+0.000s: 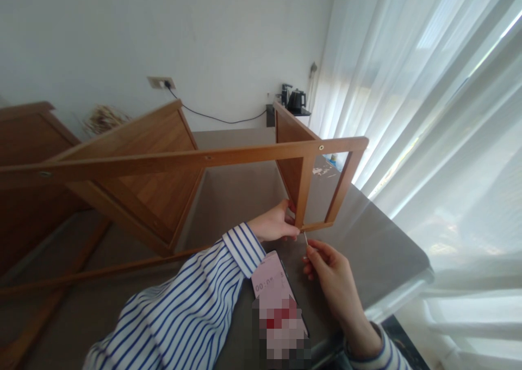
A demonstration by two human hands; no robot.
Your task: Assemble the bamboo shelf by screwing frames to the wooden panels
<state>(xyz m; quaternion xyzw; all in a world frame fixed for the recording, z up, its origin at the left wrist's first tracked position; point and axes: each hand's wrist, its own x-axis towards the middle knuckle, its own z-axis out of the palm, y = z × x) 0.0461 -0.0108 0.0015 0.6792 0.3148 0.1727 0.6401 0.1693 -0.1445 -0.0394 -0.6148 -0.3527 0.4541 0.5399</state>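
Note:
A brown wooden shelf unit (248,154) lies on its side on a grey table, its slatted shelves standing up at angles. My left hand (277,221) grips the lower corner of the right-hand shelf board, fingers wrapped round the wood near a frame joint. Just right of it, my right hand (330,267) pinches a thin, pale metal rod (305,239) between thumb and fingers. The rod's upper end meets the underside of the frame at that corner; its exact kind is too small to tell. Several metal-lined holes show along the long rail.
A phone (269,283) with a timer display lies below my left wrist. The grey table (391,250) ends at a rounded corner by sheer curtains (448,114). Behind are a black kettle (297,100), a cable (228,121) to a wall socket (161,82), and dried stems (104,119).

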